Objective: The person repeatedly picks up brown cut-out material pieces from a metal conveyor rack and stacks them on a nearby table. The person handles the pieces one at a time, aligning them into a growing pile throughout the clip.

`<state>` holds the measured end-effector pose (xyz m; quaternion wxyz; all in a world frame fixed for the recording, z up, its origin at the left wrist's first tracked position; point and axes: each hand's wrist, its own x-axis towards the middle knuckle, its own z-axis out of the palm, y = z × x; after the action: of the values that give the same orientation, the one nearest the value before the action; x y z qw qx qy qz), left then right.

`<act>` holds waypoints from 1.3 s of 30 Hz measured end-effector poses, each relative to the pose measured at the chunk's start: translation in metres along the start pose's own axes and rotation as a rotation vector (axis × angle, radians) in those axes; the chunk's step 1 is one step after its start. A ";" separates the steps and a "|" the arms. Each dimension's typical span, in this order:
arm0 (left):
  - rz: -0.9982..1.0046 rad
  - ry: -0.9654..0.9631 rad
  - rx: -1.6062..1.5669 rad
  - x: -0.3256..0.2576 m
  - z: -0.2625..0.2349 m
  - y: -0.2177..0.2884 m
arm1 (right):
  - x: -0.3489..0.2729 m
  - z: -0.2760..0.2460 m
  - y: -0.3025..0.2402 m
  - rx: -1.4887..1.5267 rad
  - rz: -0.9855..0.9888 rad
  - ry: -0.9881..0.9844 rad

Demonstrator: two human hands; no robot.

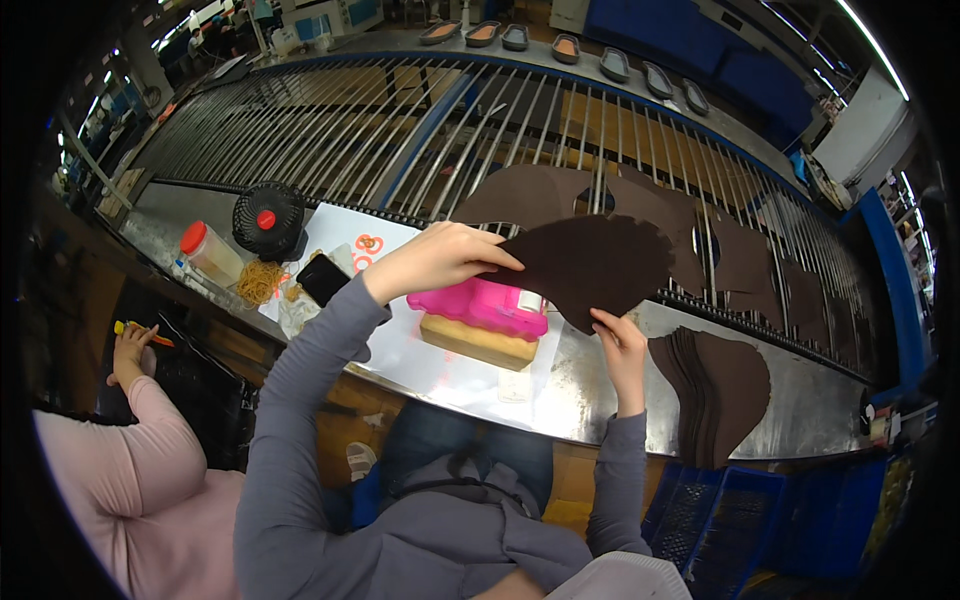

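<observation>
A dark brown flat cut piece of sheet material [590, 262], with one jagged edge, is held up between my two hands. My left hand [442, 258] pinches its left end, and the fingers of my right hand [622, 348] grip its lower edge. Beneath my left hand, a bright pink object [470, 303] with a small white part rests on a tan block [478, 343]. Both sit on a white sheet [395, 335] with red marks. To the right of my right hand, a fanned stack of similar brown pieces [738, 390] lies on the metal table [590, 400].
Larger brown sheets [530, 195] lie across the roller conveyor [330, 125]. At left are a black fan [268, 220], red-lidded jar [212, 255], rubber bands [260, 283] and phone [322, 278]. Blue crates [715, 510] stand below right. A co-worker's hand [132, 355] holds a yellow-orange tool.
</observation>
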<state>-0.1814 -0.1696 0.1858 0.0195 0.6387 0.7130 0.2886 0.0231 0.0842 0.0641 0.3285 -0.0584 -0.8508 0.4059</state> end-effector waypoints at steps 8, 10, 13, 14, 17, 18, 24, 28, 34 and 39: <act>0.176 -0.207 -0.064 0.069 0.042 0.009 | -0.053 -0.065 0.010 -0.204 0.113 0.117; 0.204 -0.290 -0.069 0.088 0.052 0.014 | -0.055 -0.095 -0.012 -0.302 0.104 0.132; 0.283 -0.331 -0.167 0.107 0.068 0.013 | -0.045 -0.134 -0.035 -0.398 0.012 0.139; 0.326 -0.312 -0.241 0.113 0.072 0.011 | -0.036 -0.144 -0.043 -0.419 -0.066 0.164; 0.329 -0.245 -0.159 0.139 0.050 0.018 | -0.009 -0.171 -0.056 -0.518 -0.094 0.364; 0.355 -0.190 -0.088 0.149 0.037 0.023 | 0.008 -0.172 -0.069 -0.359 -0.135 0.410; 0.518 0.250 0.578 0.179 -0.039 -0.022 | 0.163 -0.142 -0.121 -0.437 -0.227 -0.031; 0.300 0.059 0.976 0.195 -0.091 -0.038 | 0.238 -0.053 -0.072 -0.435 -0.202 -0.217; 0.208 0.518 0.654 0.141 -0.122 -0.092 | 0.288 0.110 0.069 0.494 0.571 -0.025; -0.116 0.495 0.290 0.022 -0.101 -0.092 | 0.276 0.203 0.166 0.968 0.795 0.202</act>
<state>-0.3080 -0.1905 0.2375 -0.2301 0.5032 0.7652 0.3291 -0.3428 0.1629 -0.0082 0.2203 -0.2528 -0.4492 0.8281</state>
